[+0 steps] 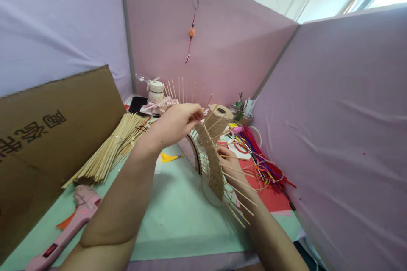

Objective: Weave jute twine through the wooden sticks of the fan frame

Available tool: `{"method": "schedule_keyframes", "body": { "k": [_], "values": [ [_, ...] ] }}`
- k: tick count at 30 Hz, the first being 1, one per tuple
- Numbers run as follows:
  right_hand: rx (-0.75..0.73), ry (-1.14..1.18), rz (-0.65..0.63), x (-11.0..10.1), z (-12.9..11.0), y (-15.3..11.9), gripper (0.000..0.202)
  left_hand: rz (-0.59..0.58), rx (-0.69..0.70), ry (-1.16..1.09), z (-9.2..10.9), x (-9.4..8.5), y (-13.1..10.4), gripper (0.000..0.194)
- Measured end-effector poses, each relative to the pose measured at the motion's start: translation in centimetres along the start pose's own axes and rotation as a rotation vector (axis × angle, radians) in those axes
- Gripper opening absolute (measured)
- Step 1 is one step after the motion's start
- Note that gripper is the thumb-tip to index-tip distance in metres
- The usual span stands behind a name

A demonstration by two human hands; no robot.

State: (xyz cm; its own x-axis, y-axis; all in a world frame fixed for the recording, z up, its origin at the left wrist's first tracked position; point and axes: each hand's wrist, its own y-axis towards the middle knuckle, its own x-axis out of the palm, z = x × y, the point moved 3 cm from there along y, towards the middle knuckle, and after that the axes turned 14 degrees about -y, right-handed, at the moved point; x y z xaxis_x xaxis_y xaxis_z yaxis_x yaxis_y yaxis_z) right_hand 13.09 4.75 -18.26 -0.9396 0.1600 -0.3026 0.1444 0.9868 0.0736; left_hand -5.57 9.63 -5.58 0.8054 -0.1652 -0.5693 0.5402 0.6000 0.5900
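A partly woven basket stands tilted on its side over the table, with a band of brown twine woven round thin wooden sticks that fan outward. Its round base is pale pink with a dark braided edge. At the upper edge of the woven band, my left hand is closed in a pinch; what lies between the fingertips is hidden. My right hand grips the basket from its right side, fingers among the sticks and partly covered by them. Just behind the band stands a large spool of twine.
On the left lie a bundle of wooden sticks, a pink hot glue gun and a cardboard box. A white jar stands at the back. Yellow tassel lies mid-table. Coloured pipe cleaners and red sheets lie right.
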Motion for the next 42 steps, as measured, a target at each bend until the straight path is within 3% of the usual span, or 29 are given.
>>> {"method": "schedule_keyframes", "body": {
  "k": [9, 13, 18, 25, 32, 38, 42],
  "values": [
    [0.0, 0.001, 0.004, 0.1, 0.4, 0.0, 0.022, -0.108, -0.079, -0.215, -1.1, 1.9, 0.3, 0.048],
    [0.0, -0.005, 0.019, 0.0, 0.5, 0.0, 0.021, -0.172, -0.086, -0.2, -1.9, 2.7, 0.4, 0.06],
    [0.009, -0.001, 0.021, -0.2, 0.3, -0.1, 0.021, -0.197, -0.096, -0.202, -2.3, 3.3, 0.7, 0.057],
    [-0.009, -0.023, 0.051, -0.9, 0.1, -0.1, 0.024, -0.131, -0.062, -0.192, -2.6, 3.7, 1.0, 0.053],
    [-0.083, -0.138, 0.11, -4.5, -0.2, 0.3, 0.029, -0.116, -0.064, -0.164, -3.1, 3.7, 1.1, 0.039],
    [-0.112, -0.021, 0.103, -8.3, -2.9, -0.3, 0.029, -0.099, -0.062, -0.161, -2.8, 3.7, 1.1, 0.044],
    [-0.204, -0.034, 0.116, -8.8, -6.1, -1.2, 0.024, -0.11, -0.072, -0.152, -2.4, 3.7, 1.1, 0.045]
  ]
}}
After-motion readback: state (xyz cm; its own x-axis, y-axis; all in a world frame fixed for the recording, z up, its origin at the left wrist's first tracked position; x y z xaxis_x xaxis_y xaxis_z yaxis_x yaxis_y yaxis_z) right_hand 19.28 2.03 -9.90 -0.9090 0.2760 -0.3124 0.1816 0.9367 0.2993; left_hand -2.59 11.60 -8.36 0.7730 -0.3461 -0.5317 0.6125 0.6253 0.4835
